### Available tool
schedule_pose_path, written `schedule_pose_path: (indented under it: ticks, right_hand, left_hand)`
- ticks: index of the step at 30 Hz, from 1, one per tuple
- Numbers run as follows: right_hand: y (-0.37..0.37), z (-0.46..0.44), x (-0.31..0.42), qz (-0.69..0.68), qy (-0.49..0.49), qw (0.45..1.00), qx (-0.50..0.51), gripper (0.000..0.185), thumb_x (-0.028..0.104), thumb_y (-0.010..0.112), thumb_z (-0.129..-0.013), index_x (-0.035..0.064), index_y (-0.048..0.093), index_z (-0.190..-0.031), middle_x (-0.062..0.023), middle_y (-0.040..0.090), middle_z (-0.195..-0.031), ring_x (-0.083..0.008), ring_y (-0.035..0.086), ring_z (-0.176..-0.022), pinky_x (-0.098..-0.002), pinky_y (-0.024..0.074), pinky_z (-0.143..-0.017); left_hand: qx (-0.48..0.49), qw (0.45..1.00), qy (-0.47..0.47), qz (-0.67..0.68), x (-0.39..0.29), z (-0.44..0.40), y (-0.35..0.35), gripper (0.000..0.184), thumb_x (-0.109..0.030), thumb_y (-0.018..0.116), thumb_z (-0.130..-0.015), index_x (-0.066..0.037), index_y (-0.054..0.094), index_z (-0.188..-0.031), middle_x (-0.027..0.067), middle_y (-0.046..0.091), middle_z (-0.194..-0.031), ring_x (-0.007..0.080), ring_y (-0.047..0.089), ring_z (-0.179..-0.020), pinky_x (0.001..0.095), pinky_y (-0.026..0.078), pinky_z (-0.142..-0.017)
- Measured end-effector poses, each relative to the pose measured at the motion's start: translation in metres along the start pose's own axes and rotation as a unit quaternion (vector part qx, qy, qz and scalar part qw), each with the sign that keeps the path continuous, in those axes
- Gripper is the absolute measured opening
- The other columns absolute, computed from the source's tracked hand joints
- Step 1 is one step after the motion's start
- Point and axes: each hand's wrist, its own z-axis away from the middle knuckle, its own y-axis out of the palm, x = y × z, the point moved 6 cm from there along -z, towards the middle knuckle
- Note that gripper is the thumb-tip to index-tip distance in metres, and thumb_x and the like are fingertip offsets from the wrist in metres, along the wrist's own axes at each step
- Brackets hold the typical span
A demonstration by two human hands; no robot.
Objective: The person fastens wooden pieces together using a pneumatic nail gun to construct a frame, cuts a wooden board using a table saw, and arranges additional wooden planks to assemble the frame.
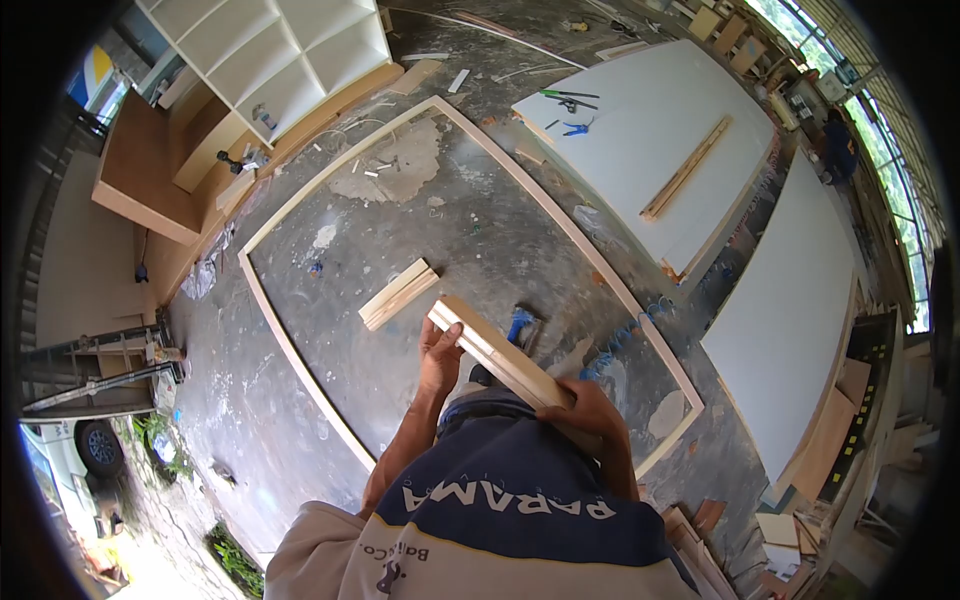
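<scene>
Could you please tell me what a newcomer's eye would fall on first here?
Probably the large wooden frame on the floor, then the layered length of wood held over it between the left hand and the right hand. After that, perhaps the white shelf unit at the upper left and the big pale panel at the upper right.

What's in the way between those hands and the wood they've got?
Nothing visible: the left hand and right hand hold the wooden strips directly, one near each end. The blue tool is on the floor, not between.
</scene>
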Motion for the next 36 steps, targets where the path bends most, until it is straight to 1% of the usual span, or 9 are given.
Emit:
schedule_pose_path:
  ticks: [11, 19, 21, 24, 29, 32, 34, 35, 36]
  right_hand:
    - [-0.005, 0.024, -0.021, 0.078, 0.038, 0.996, -0.031, 0.08, 0.035, 0.084, -0.066, 0.0014, 0.055, -0.132, -0.0219, 0.062, -0.125, -0.0378, 0.059, -0.116, -0.0421, 0.0463, -0.098]
    - [0.05, -0.032, -0.047, 0.056, 0.04, 0.998, -0.003, 0.052, 0.02, 0.073, -0.073, -0.0036, 0.061, -0.117, -0.0251, 0.067, -0.108, -0.0416, 0.065, -0.101, -0.0459, 0.0511, -0.086]
    - [0.079, -0.057, -0.06, 0.037, 0.039, 0.999, 0.005, 0.047, 0.018, 0.071, -0.074, -0.0052, 0.061, -0.113, -0.0261, 0.069, -0.102, -0.0428, 0.067, -0.096, -0.0468, 0.0522, -0.083]
    - [0.132, -0.103, -0.08, -0.029, 0.064, 0.997, -0.016, 0.047, 0.024, 0.073, -0.076, -0.007, 0.059, -0.109, -0.0287, 0.069, -0.097, -0.0436, 0.068, -0.095, -0.0486, 0.0535, -0.081]
    - [0.229, -0.167, -0.117, 0.051, 0.125, 0.99, 0.048, 0.062, 0.03, 0.075, -0.08, -0.007, 0.05, -0.122, -0.0311, 0.065, -0.107, -0.0433, 0.066, -0.1, -0.0485, 0.0552, -0.082]
    - [0.255, -0.185, -0.119, 0.095, -0.052, 0.994, -0.017, 0.07, 0.037, 0.075, -0.083, -0.0091, 0.046, -0.128, -0.0326, 0.047, -0.132, -0.0398, 0.06, -0.112, -0.0443, 0.0531, -0.088]
    - [0.274, -0.2, -0.156, 0.055, 0.0, 0.998, -0.004, 0.066, 0.035, 0.075, -0.085, -0.0066, 0.049, -0.129, -0.0302, 0.053, -0.127, -0.0414, 0.06, -0.112, -0.0436, 0.0529, -0.09]
    - [0.285, -0.201, -0.18, 0.023, 0.036, 0.999, 0.003, 0.062, 0.033, 0.075, -0.086, -0.0042, 0.052, -0.13, -0.0277, 0.058, -0.123, -0.0429, 0.06, -0.112, -0.043, 0.0527, -0.091]
    - [0.295, -0.197, -0.211, -0.107, 0.112, 0.988, -0.009, 0.054, 0.032, 0.074, -0.088, -0.0008, 0.056, -0.127, -0.0217, 0.062, -0.123, -0.034, 0.063, -0.113, -0.0391, 0.0536, -0.089]
  left_hand:
    - [-0.062, 0.996, -0.065, -0.026, 0.032, -0.033, -0.003, 0.053, -0.022, 0.071, -0.089, -0.012, 0.049, -0.136, 0.007, 0.066, -0.111, 0.0204, 0.063, -0.102, 0.044, 0.051, -0.086]
    - [-0.225, 0.945, -0.177, -0.158, 0.079, -0.034, -0.066, 0.124, -0.045, 0.083, -0.075, 0.001, 0.001, -0.156, 0.0152, 0.063, -0.114, 0.0299, 0.062, -0.104, 0.0463, 0.047, -0.095]
    - [-0.145, 0.91, -0.298, -0.248, 0.105, -0.013, -0.078, 0.135, -0.057, 0.084, -0.066, 0.004, 0.002, -0.155, 0.021, 0.053, -0.126, 0.0315, 0.058, -0.109, 0.0465, 0.049, -0.091]
    - [-0.195, 0.812, -0.281, -0.473, 0.123, 0.022, -0.094, 0.11, -0.069, 0.082, -0.057, 0.004, 0.053, -0.134, 0.019, 0.065, -0.113, 0.0294, 0.063, -0.104, 0.0387, 0.051, -0.088]
    - [-0.2, 0.681, -0.319, -0.628, 0.141, -0.017, -0.149, 0.085, -0.053, 0.083, -0.062, 0.003, 0.059, -0.12, 0.0237, 0.066, -0.113, 0.036, 0.066, -0.105, 0.0426, 0.053, -0.089]
    - [-0.228, 0.658, -0.298, -0.654, 0.178, -0.044, -0.227, 0.061, -0.043, 0.076, -0.068, 0.003, 0.063, -0.106, 0.0251, 0.069, -0.102, 0.0411, 0.066, -0.099, 0.0472, 0.054, -0.086]
    - [-0.21, 0.634, -0.239, -0.705, 0.235, -0.065, -0.311, 0.056, -0.04, 0.073, -0.071, 0.0, 0.062, -0.108, 0.0243, 0.069, -0.103, 0.0406, 0.065, -0.102, 0.0496, 0.051, -0.09]
    - [-0.158, 0.615, -0.322, -0.702, 0.224, -0.086, -0.31, 0.055, -0.037, 0.071, -0.074, -0.001, 0.058, -0.114, 0.0239, 0.066, -0.11, 0.0404, 0.061, -0.109, 0.0502, 0.049, -0.094]
    - [-0.128, 0.594, -0.314, -0.729, 0.25, -0.099, -0.349, 0.054, -0.032, 0.069, -0.077, -0.003, 0.053, -0.12, 0.0228, 0.059, -0.121, 0.0418, 0.056, -0.116, 0.0512, 0.046, -0.097]
